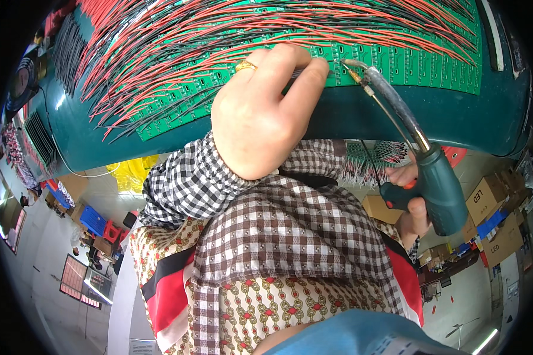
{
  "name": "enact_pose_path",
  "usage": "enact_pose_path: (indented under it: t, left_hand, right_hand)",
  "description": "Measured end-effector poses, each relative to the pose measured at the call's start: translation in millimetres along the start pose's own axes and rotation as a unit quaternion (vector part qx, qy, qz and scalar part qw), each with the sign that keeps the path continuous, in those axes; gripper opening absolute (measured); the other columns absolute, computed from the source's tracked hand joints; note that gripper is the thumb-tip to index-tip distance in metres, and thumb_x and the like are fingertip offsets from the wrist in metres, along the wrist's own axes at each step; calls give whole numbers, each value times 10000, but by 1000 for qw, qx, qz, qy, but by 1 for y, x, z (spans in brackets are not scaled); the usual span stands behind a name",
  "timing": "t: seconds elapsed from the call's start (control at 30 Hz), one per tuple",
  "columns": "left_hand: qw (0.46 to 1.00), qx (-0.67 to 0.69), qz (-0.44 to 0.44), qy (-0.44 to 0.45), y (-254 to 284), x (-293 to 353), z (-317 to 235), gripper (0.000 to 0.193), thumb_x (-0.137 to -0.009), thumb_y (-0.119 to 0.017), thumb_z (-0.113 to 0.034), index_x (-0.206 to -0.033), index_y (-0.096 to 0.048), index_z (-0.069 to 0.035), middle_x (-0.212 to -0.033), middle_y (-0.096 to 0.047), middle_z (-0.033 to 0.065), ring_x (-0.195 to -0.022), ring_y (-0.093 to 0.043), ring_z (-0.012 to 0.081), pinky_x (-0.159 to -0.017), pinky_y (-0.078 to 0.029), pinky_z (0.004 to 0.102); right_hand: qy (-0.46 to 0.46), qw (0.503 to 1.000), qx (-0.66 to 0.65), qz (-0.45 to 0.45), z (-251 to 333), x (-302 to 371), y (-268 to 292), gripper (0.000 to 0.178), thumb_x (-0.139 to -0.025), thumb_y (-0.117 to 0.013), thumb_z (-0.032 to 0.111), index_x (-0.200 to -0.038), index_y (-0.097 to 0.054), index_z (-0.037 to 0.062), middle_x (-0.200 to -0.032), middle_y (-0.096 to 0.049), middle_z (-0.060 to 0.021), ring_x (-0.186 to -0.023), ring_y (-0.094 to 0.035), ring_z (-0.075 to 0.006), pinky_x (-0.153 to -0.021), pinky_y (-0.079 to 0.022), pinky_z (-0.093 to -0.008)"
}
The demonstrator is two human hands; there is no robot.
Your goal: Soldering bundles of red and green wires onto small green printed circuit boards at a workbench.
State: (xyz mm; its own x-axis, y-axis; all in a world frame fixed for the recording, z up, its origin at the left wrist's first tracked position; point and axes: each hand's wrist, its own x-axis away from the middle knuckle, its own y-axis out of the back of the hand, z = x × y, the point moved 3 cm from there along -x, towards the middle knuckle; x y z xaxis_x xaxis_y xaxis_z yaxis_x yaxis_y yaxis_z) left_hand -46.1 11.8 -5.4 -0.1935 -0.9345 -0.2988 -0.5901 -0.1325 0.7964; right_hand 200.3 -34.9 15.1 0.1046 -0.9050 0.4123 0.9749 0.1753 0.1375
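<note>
My left hand (265, 118), with a ring on one finger, rests over the near edge of a green circuit board panel (423, 68). Its thumb and forefinger are pinched on what looks like a thin black wire, mostly hidden by the fingers. My right hand (418, 214) grips a dark green soldering gun (447, 192) with a solder feed tube. The gun's tip (354, 72) points at the row of pads just right of my left fingertips; whether it touches cannot be made out. Many red and black wires (177, 56) run across the panel from the left.
A dark green work surface (361, 109) lies under the panel. Bundles of black wires (70, 56) and red wires (103, 9) sit at the far left. Below the table edge are a yellow bag (133, 174) and more wired boards (367, 160). Cardboard boxes (485, 198) stand at right.
</note>
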Motion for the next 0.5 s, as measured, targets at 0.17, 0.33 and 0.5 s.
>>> enact_pose_path:
  t: [0.17,0.33,0.5]
  left_hand:
    - [1000,-2,0,3,0,0,0,356,-613,-648,71,-955,-654,-25,-857,-592,81,-729,-596,234,-610,-496,318]
    - [1000,-1,1,4,0,0,0,346,-617,-648,71,-949,-653,-24,-851,-593,82,-729,-598,233,-609,-498,316]
    - [1000,-2,4,6,1,0,0,344,-615,-648,73,-946,-653,-22,-847,-593,82,-724,-600,231,-607,-497,313]
  right_hand:
    - [0,1000,3,1,0,-1,-2,738,-739,-657,554,-1013,-536,-120,-773,-555,-125,-745,-592,-257,-781,-533,-428]
    - [-3,1000,1,17,1,-3,-2,677,-739,-658,526,-969,-550,-102,-765,-553,-121,-738,-587,-241,-800,-523,-433]
    - [-3,1000,2,14,2,-3,-5,663,-742,-660,513,-967,-549,-101,-770,-548,-116,-738,-583,-234,-811,-519,-427]
